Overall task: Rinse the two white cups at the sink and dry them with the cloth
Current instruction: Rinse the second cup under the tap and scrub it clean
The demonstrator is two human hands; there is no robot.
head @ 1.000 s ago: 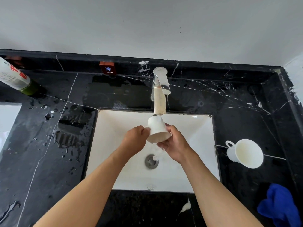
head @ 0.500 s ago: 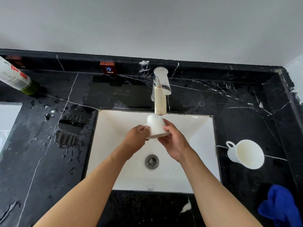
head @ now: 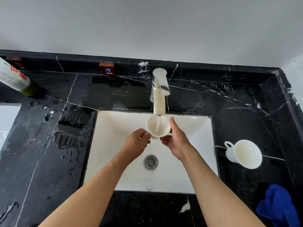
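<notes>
Under the running faucet (head: 159, 89), over the sink (head: 188, 177), both hands cradle one white cup (head: 158, 126) mouth-up: the left hand (head: 136, 145) pinches its side, the right hand (head: 176, 141) wraps its wall. Wet glazed ceramic is probably slippery and breakable; the handle looks safest. The second cup (head: 246, 154) lies on the counter (head: 246, 112) near the blue cloth (head: 278, 208).
</notes>
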